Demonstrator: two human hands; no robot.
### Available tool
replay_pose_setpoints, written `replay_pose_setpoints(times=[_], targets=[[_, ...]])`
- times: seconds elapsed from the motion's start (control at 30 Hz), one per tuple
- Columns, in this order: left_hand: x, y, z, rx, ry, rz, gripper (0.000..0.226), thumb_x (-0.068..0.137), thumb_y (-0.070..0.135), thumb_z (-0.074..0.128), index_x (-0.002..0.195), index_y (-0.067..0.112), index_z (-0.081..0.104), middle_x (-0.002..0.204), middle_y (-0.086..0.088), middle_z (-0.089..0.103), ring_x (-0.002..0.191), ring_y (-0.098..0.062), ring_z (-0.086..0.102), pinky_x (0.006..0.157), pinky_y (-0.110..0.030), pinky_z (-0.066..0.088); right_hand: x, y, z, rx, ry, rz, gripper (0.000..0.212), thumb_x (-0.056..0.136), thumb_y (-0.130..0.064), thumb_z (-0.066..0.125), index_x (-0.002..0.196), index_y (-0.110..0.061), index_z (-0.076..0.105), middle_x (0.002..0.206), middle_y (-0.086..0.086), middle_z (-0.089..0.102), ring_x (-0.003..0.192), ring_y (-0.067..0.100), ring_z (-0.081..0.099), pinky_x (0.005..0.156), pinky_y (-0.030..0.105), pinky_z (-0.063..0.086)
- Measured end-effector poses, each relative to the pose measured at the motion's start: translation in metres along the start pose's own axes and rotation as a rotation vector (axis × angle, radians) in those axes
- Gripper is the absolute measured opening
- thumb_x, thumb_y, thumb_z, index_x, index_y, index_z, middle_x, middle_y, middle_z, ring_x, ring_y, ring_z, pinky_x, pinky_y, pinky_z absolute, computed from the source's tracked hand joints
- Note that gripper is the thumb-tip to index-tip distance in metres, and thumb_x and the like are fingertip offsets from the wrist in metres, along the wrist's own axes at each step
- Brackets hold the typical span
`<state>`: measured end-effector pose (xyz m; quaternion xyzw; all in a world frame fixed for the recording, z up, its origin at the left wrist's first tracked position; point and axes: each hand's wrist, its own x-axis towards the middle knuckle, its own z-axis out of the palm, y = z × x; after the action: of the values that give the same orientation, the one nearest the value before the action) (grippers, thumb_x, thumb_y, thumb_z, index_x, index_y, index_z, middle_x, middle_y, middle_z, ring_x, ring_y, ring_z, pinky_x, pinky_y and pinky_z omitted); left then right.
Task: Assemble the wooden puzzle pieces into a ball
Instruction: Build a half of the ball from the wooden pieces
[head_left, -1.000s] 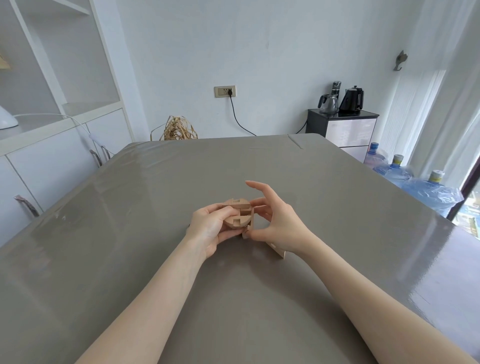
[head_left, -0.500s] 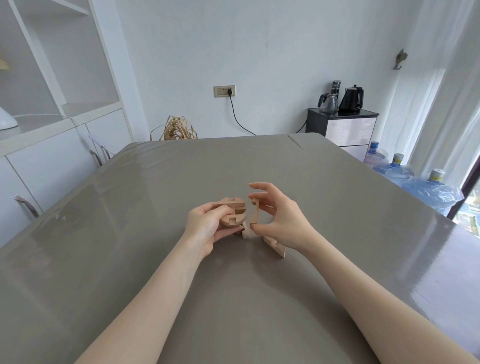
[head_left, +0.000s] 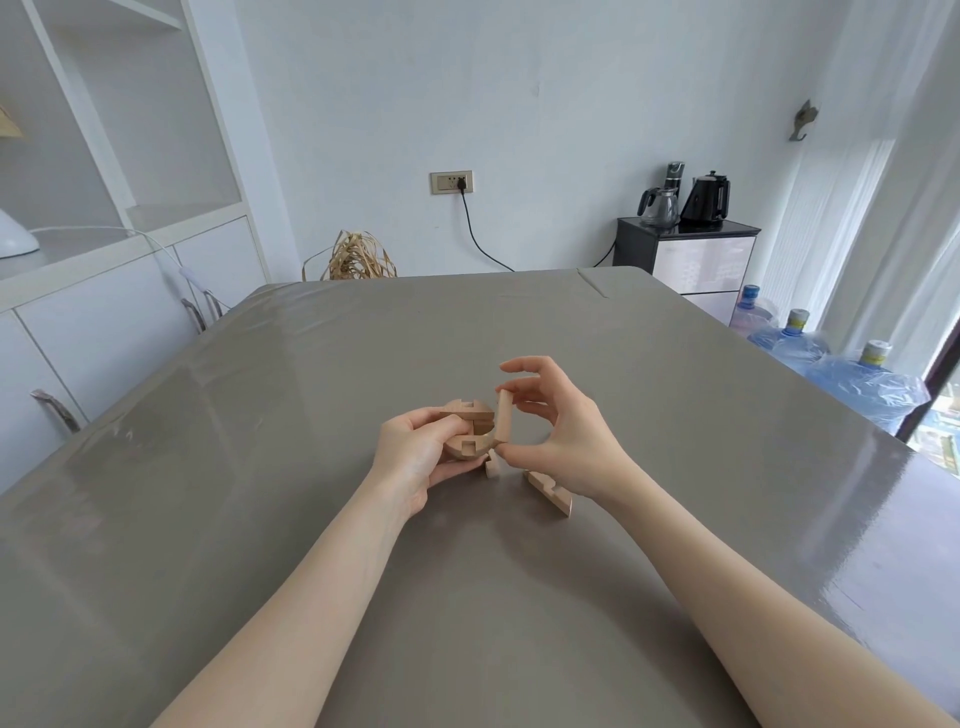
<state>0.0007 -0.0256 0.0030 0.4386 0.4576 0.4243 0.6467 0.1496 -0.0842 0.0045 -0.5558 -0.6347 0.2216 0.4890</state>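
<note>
My left hand (head_left: 415, 457) grips a partly built wooden ball (head_left: 470, 428), rounded, with square notches showing on top and front. My right hand (head_left: 561, 431) pinches an upright flat wooden piece (head_left: 503, 418) between thumb and fingers, right beside the ball's right edge and touching its lower rim. Two loose pieces lie on the grey table (head_left: 311, 415): a small one (head_left: 492, 464) just under the ball and a notched curved one (head_left: 549, 491) below my right wrist.
A black cabinet (head_left: 685, 254) with kettles stands beyond the table's far right corner. Water bottles (head_left: 831, 358) sit on the floor at the right. White shelving (head_left: 104, 249) lines the left wall. A straw bundle (head_left: 358, 257) shows behind the far edge.
My right hand drew the flat piece out of the ball a little to the right, then brought it back upright against the ball's right side. The left hand tilted the ball slightly.
</note>
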Motion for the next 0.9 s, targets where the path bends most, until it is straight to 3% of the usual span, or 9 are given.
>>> replay_pose_setpoints(times=[0.33,0.57,0.9], targets=[[-0.006,0.000,0.004,0.062,-0.039,0.008,0.018,0.082,-0.003,0.063,0.099,0.000,0.068,0.095,-0.018,0.073,0.086,-0.031,0.071,0.063,-0.033,0.061,-0.002,-0.001,0.003,0.030,-0.057,0.006,0.067,0.065,-0.013,0.082,0.122,-0.033,0.052,0.117,-0.009,0.065,0.116,-0.002,0.055,0.103,0.015,0.037],[-0.007,-0.002,0.005,0.108,-0.034,0.067,0.019,0.082,-0.004,0.059,0.098,0.000,0.069,0.090,-0.015,0.074,0.073,-0.025,0.072,0.061,-0.032,0.060,-0.004,-0.002,0.003,0.016,-0.062,0.033,0.071,0.065,-0.015,0.083,0.123,-0.038,0.049,0.116,-0.016,0.065,0.117,-0.013,0.049,0.090,-0.002,0.032],[-0.010,-0.001,0.007,0.144,-0.011,0.092,0.019,0.081,-0.005,0.059,0.095,0.002,0.070,0.086,-0.017,0.073,0.069,-0.023,0.070,0.058,-0.031,0.059,-0.004,-0.002,0.004,-0.011,-0.056,0.035,0.075,0.065,-0.012,0.082,0.126,-0.038,0.046,0.117,-0.014,0.065,0.118,-0.010,0.050,0.087,-0.002,0.033]])
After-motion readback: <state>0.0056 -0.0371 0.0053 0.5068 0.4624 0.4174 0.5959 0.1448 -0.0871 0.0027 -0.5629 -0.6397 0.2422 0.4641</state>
